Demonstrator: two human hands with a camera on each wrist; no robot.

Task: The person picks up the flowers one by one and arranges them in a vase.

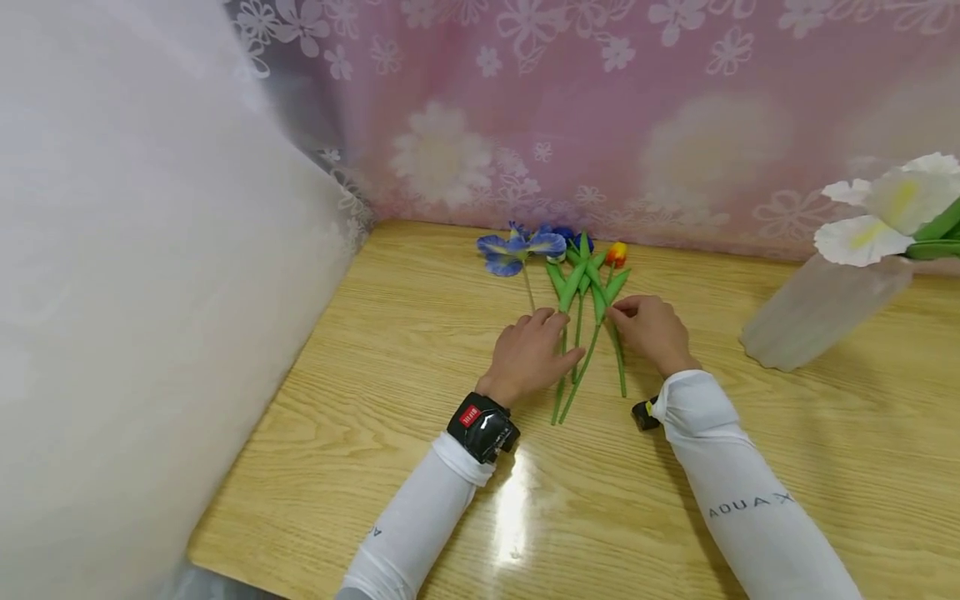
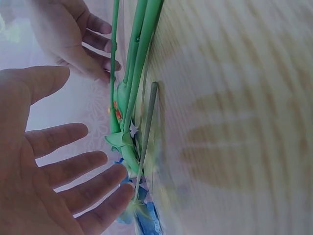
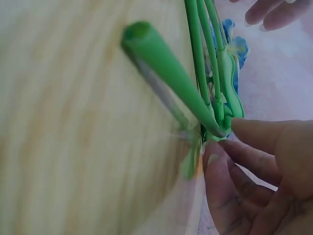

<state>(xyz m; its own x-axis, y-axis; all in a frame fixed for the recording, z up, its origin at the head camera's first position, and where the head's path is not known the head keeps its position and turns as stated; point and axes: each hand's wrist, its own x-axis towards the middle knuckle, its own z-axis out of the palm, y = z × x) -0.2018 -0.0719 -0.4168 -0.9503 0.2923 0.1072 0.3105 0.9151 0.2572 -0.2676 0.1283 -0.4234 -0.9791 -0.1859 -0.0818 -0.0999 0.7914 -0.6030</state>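
Several artificial flowers lie bunched near the back of the table. Their long green stems (image 1: 578, 385) point toward me. A blue iris (image 1: 504, 252) is on the left of the bunch, dark blue blooms (image 1: 583, 242) are in the middle, and an orange-red tulip (image 1: 617, 253) is on the right. Over the stems my left hand (image 1: 528, 354) hovers palm down, its fingers spread in the left wrist view and holding nothing. My right hand (image 1: 654, 332) pinches the green stem (image 3: 173, 78) of the tulip near its leaves, between thumb and fingertips.
To the right, a frosted vase (image 1: 825, 312) tilts in view and holds a white iris (image 1: 873, 212). A pink floral curtain (image 1: 570, 108) hangs behind the wooden table (image 1: 337, 442). A white sheet (image 1: 150, 275) drapes along the left side.
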